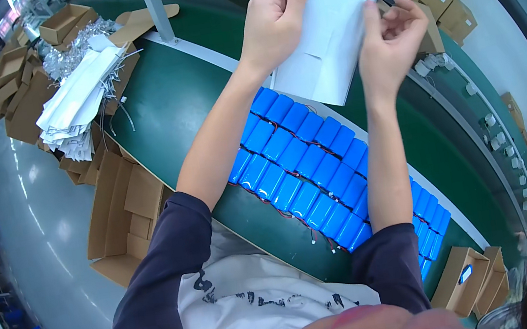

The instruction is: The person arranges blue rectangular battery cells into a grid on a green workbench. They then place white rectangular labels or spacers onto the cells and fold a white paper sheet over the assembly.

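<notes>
A white sheet (324, 26) with cut slits and fold lines is held up over the far side of the green workbench. My left hand (273, 23) grips its left edge, with the thumb flat on the face and the fingers behind. At the right edge, my right hand (392, 43) has its thumb against the sheet and its other fingers loosely curled. Below the sheet and between my forearms, blue shrink-wrapped battery packs (304, 165) lie in several close rows, with thin red and black wires and small white connectors between them.
A pile of white sheets (80, 100) and clear plastic scraps sits on cardboard at the left. An open cardboard box (125, 216) stands beside the green bench (166, 104). Small cartons (461, 278) are at the lower right. A metal post (155, 10) rises at the far edge.
</notes>
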Action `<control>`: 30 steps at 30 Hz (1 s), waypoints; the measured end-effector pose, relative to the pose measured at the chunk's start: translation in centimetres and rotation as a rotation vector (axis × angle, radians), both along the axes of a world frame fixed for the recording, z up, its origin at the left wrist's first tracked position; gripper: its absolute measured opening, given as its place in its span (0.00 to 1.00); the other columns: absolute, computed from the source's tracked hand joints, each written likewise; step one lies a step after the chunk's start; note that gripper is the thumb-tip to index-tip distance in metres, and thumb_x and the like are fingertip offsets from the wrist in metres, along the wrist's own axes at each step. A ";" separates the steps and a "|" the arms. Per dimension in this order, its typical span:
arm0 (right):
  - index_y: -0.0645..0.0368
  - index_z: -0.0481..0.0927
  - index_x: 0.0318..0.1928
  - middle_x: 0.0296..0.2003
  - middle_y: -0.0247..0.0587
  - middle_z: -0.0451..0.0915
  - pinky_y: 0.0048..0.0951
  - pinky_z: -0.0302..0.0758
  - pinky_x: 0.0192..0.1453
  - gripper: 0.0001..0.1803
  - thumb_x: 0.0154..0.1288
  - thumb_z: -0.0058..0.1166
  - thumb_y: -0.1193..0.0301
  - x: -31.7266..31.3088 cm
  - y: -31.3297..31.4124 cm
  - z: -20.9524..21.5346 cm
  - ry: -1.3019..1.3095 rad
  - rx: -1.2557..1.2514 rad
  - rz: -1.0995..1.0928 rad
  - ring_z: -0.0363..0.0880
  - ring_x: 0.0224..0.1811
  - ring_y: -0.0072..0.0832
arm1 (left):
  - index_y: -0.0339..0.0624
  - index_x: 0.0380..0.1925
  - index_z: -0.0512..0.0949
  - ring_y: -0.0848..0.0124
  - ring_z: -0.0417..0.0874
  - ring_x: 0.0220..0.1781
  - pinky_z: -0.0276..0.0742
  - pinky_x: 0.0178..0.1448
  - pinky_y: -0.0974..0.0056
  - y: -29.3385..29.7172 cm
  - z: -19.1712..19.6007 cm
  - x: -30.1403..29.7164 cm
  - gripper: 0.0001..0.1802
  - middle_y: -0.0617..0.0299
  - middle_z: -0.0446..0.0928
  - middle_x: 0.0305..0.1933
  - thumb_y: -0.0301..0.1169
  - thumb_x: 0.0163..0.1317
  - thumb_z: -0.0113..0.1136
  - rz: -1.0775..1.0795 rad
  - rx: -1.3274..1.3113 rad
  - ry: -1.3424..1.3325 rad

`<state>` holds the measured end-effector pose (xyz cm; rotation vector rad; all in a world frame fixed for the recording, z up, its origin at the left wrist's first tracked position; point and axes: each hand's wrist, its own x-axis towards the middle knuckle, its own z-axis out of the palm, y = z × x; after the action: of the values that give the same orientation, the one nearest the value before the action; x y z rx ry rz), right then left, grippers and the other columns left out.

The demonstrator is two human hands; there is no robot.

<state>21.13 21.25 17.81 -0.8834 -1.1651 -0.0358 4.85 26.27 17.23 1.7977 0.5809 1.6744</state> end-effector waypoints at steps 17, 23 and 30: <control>0.63 0.71 0.66 0.57 0.45 0.81 0.50 0.78 0.62 0.19 0.84 0.50 0.65 -0.4 -1.9 1.4 0.387 -0.436 0.963 0.80 0.61 0.33 | 0.41 0.75 0.59 0.66 0.80 0.66 0.81 0.64 0.63 0.1 -2.4 1.5 0.34 0.51 0.76 0.64 0.51 0.82 0.53 -0.456 -0.169 0.007; 0.64 0.73 0.65 0.56 0.44 0.82 0.46 0.80 0.60 0.20 0.83 0.51 0.64 -1.7 -2.9 2.0 0.335 -0.499 0.904 0.81 0.59 0.32 | 0.37 0.56 0.76 0.44 0.89 0.46 0.82 0.51 0.54 4.1 -3.0 0.2 0.17 0.43 0.84 0.42 0.38 0.77 0.63 -0.115 -0.280 -0.348; 0.61 0.78 0.58 0.48 0.34 0.84 0.28 0.78 0.52 0.15 0.83 0.55 0.62 -0.2 -0.9 0.2 0.199 -0.390 0.462 0.82 0.47 0.21 | 0.34 0.57 0.76 0.45 0.88 0.50 0.80 0.56 0.51 4.8 -0.5 -5.9 0.17 0.39 0.85 0.48 0.37 0.82 0.50 0.636 0.141 -0.115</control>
<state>20.98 20.31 18.02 -0.9108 -1.1808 0.6610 -1.07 31.11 16.70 1.6959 1.0874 2.2649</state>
